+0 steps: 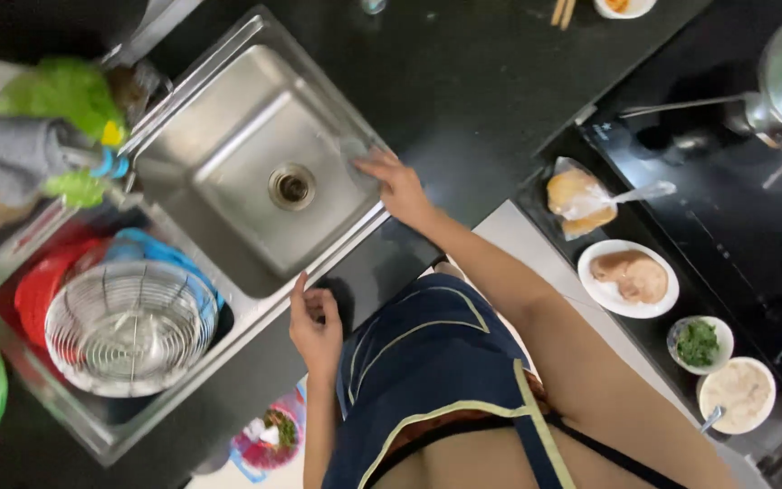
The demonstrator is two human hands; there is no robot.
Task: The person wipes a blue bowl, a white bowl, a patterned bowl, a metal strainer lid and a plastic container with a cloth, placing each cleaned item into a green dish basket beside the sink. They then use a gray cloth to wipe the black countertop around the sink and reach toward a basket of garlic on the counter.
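We have our right hand [400, 186] at the right edge of the steel sink [228, 109], fingers wrapped round a clear glass [355, 158] that sits just inside the basin; our left hand [314, 326] rests loosely curled and empty on the front edge of the dark surface [463, 81]. As we judge it, the glass could slip or knock the hard steel wall, since smooth wet glass grips poorly. The basin is brushed, rectangular, with a round drain [292, 186]. In the left basin a domed wire basket [128, 326] sits over red and blue plastic tubs [42, 281].
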